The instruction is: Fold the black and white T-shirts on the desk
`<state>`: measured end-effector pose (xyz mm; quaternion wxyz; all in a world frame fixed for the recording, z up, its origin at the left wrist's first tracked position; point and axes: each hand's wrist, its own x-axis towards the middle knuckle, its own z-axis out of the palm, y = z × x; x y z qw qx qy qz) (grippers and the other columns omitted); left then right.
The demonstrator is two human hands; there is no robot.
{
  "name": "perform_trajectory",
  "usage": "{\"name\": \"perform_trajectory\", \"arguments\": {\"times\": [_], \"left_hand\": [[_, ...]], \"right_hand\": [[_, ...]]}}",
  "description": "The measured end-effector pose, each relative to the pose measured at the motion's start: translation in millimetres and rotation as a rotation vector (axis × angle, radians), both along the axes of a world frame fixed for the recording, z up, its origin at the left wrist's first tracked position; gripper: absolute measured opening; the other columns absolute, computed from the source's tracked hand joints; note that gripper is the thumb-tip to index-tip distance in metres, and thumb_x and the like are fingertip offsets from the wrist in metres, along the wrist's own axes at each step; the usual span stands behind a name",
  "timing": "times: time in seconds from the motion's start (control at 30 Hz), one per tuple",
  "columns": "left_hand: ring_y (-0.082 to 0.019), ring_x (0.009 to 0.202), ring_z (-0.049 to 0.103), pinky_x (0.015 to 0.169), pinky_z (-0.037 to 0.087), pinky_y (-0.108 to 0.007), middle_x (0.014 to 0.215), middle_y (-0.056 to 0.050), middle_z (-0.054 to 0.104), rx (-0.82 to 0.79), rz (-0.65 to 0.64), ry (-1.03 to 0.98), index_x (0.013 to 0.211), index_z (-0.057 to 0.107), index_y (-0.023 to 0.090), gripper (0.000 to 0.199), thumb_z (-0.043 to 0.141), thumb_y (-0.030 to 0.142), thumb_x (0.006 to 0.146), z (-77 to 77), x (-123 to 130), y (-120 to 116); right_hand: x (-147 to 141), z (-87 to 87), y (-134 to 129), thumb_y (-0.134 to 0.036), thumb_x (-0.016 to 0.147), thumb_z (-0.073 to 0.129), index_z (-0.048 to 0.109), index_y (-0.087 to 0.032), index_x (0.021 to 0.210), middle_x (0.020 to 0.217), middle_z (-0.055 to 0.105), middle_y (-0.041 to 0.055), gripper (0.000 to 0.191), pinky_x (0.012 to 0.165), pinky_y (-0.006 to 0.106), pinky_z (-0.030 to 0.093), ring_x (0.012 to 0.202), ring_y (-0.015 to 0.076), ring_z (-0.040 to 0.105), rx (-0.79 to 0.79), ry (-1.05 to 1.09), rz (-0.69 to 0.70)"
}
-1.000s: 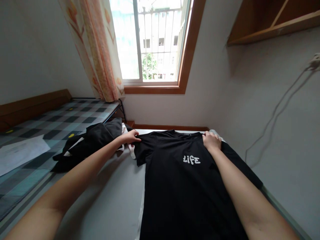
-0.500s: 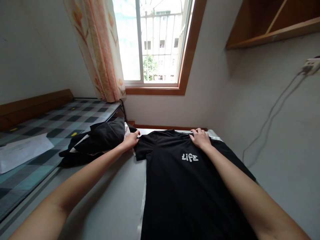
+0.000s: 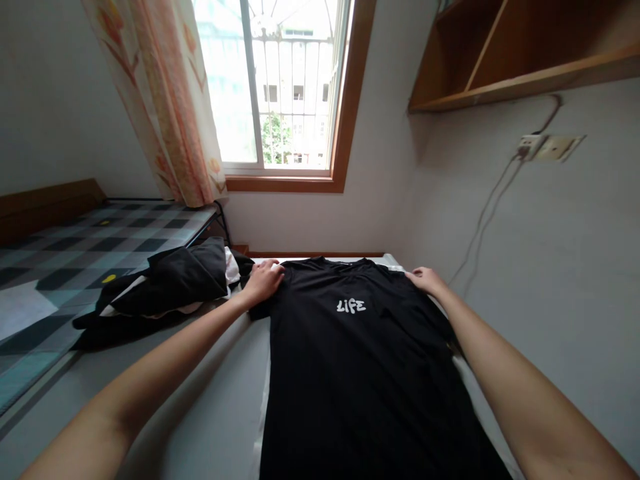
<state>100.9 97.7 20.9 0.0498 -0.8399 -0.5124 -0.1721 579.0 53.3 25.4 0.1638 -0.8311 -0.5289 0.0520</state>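
Note:
A black T-shirt [image 3: 345, 373] with white lettering on its chest lies spread out, collar toward the window. My left hand [image 3: 267, 280] rests on its left shoulder by the sleeve, fingers apart and laid over the cloth. At the opposite shoulder, my right hand [image 3: 424, 280] pinches the edge of the shirt with bent fingers. Left of my left hand, a heap of dark clothes [image 3: 187, 273] with some white cloth in it sits close to the shirt's sleeve.
The shirt lies on a pale flat surface [image 3: 215, 400]. On the left is a checked mattress [image 3: 150, 227] with a white paper sheet [image 3: 25, 310] on it. A curtain [image 3: 165, 113] hangs by the window. Wooden shelves [image 3: 525, 80] and a socket with cables [image 3: 531, 147] are on the right wall.
My left hand has moved from the sleeve end in to the shoulder. My right hand has gone from near the collar out to the right shoulder edge. The view has turned right.

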Motion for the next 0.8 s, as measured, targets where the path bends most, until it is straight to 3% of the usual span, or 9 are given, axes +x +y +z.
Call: {"name": "perform_trajectory", "arguments": {"times": [0.13, 0.3, 0.47, 0.67, 0.8], "left_hand": [[-0.027, 0.137, 0.038, 0.11, 0.031, -0.047, 0.149, -0.007, 0.045, -0.115, -0.145, -0.019, 0.135, 0.054, 0.027, 0.046, 0.036, 0.045, 0.097, -10.8, 35, 9], [-0.028, 0.146, 0.022, 0.114, 0.022, -0.052, 0.157, -0.004, 0.033, -0.239, -0.05, 0.054, 0.145, 0.043, 0.028, 0.058, 0.034, 0.056, 0.095, -22.3, 45, 14], [-0.026, 0.147, 0.021, 0.116, 0.021, -0.048, 0.156, -0.001, 0.034, -0.225, -0.023, 0.041, 0.146, 0.043, 0.03, 0.06, 0.032, 0.059, 0.094, -23.1, 44, 11], [-0.026, 0.146, 0.022, 0.116, 0.021, -0.048, 0.156, -0.003, 0.034, -0.217, -0.022, 0.033, 0.145, 0.044, 0.029, 0.059, 0.034, 0.058, 0.094, -26.2, 44, 13], [-0.027, 0.146, 0.023, 0.115, 0.021, -0.049, 0.156, -0.004, 0.035, -0.206, -0.037, 0.008, 0.144, 0.045, 0.028, 0.059, 0.036, 0.057, 0.094, -29.3, 43, 15]], "right_hand": [[21, -8.2, -17, -0.038, 0.087, 0.055, 0.072, -0.012, 0.106, 0.105, 0.072, 0.0139, 0.037, 0.079, 0.029, 0.052, 0.095, 0.0232, 0.066, -0.051, 0.375, 0.04], [20, -12.5, -29, -0.039, 0.081, 0.063, 0.073, -0.013, 0.089, 0.089, 0.074, 0.0106, 0.029, 0.068, 0.026, 0.052, 0.08, 0.0197, 0.066, 0.011, 0.503, -0.006], [26, -0.8, -23, -0.026, 0.079, 0.063, 0.071, -0.014, 0.078, 0.084, 0.073, 0.011, 0.015, 0.071, 0.027, 0.048, 0.076, 0.0189, 0.065, 0.097, 0.262, -0.048], [21, 27.7, -14, -0.034, 0.089, 0.052, 0.07, -0.02, 0.096, 0.101, 0.07, 0.0117, 0.024, 0.074, 0.031, 0.045, 0.088, 0.0229, 0.063, 0.213, -0.119, -0.033], [13, 28.3, -8, -0.039, 0.094, 0.043, 0.069, -0.022, 0.105, 0.112, 0.063, 0.0133, 0.033, 0.072, 0.032, 0.045, 0.088, 0.0232, 0.063, 0.099, -0.228, -0.069]]}}
